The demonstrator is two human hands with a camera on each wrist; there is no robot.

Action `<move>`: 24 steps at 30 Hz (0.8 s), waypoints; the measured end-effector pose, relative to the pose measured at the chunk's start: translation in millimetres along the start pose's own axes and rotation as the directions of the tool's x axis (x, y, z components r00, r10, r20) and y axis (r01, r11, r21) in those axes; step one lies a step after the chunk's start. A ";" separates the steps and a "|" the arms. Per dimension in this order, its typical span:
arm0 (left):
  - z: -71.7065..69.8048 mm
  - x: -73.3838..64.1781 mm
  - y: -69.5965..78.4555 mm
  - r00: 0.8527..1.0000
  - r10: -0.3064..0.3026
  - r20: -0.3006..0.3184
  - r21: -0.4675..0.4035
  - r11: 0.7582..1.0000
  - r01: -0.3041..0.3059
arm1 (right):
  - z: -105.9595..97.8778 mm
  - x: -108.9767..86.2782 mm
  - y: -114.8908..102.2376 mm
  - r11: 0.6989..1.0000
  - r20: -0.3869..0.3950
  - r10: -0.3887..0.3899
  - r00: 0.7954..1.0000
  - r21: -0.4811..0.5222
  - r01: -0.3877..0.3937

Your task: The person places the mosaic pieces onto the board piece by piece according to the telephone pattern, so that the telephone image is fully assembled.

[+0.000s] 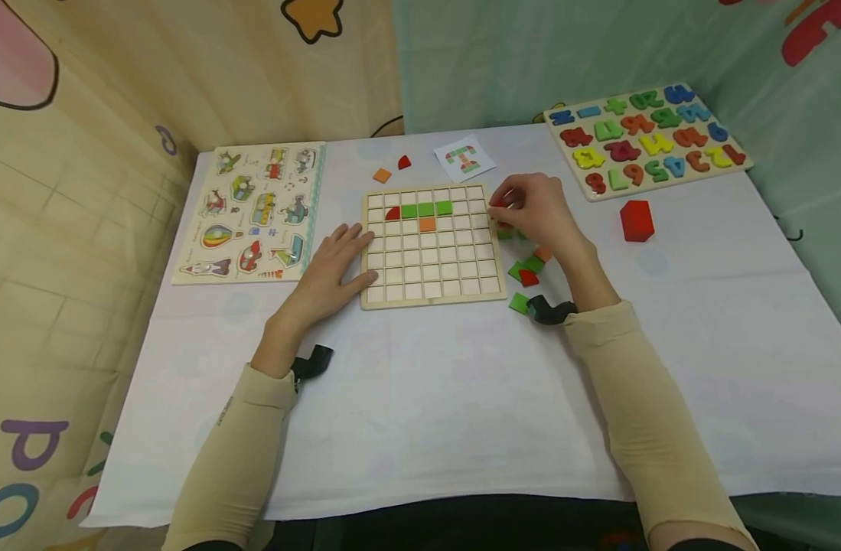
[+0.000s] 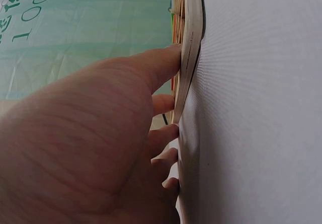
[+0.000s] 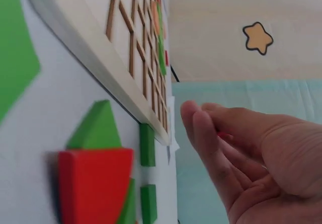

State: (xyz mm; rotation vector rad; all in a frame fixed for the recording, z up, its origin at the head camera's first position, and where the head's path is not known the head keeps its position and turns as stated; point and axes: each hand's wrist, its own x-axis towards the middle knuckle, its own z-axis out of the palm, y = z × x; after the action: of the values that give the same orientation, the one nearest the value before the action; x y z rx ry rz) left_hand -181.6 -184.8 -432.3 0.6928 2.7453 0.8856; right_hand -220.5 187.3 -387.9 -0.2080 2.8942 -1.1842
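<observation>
Right grip [image 1: 536,205] pinching red piece [image 3: 222,134], by right edge of grid board [image 1: 434,301], left grip [image 1: 334,268] spread against left edge

One grid board [image 1: 430,262] bears three green squares [image 1: 426,210], one orange square [image 1: 428,224], one red quarter-circle [image 1: 392,214]. At its 11 o'clock: one orange square [image 1: 382,175], one red quarter-circle [image 1: 404,162]; at 1, one card [image 1: 464,158]; 2, one letter-and-number puzzle [image 1: 645,183]; 9, one vehicle puzzle [image 1: 252,164]; toward 3, one red block [image 1: 637,221], one orange tile [image 1: 544,252], one red quarter-circle [image 1: 529,278], at least five green tiles [image 1: 519,303], one pinched red piece [image 1: 499,203]; two hands [image 1: 334,265].

Head view softly bright, both wrist views dimmer.
</observation>
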 end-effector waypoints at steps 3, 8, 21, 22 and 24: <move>0.2 -0.3 -0.3 1.000 -0.003 0.002 -0.003 1.000 0.003 | 7.1 0.9 -1.9 0.999 -0.063 0.024 0.998 0.049 -0.021; 0.1 -0.1 -0.5 1.000 0.003 0.001 -0.008 1.000 -0.003 | 17.2 2.9 -6.7 0.992 -0.097 0.075 0.992 0.107 -0.065; -1.5 1.2 2.0 1.000 -0.004 0.005 -0.001 1.000 0.004 | 33.5 10.2 -18.8 0.989 -0.215 0.089 0.973 0.131 -0.061; -1.3 1.0 1.7 1.000 -0.007 0.006 0.000 1.000 0.007 | 34.9 12.1 -20.4 0.988 -0.209 0.103 0.973 0.136 -0.076; -0.6 0.1 1.2 1.000 -0.013 0.006 0.001 1.000 0.013 | 37.8 15.9 -23.9 0.986 -0.201 0.125 0.972 0.137 -0.098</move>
State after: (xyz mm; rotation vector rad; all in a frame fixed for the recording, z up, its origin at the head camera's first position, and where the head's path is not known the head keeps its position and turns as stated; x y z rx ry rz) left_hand -181.5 -184.2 -431.1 0.6764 2.7418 0.8781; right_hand -231.3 142.1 -397.5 0.0856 2.9410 -1.4439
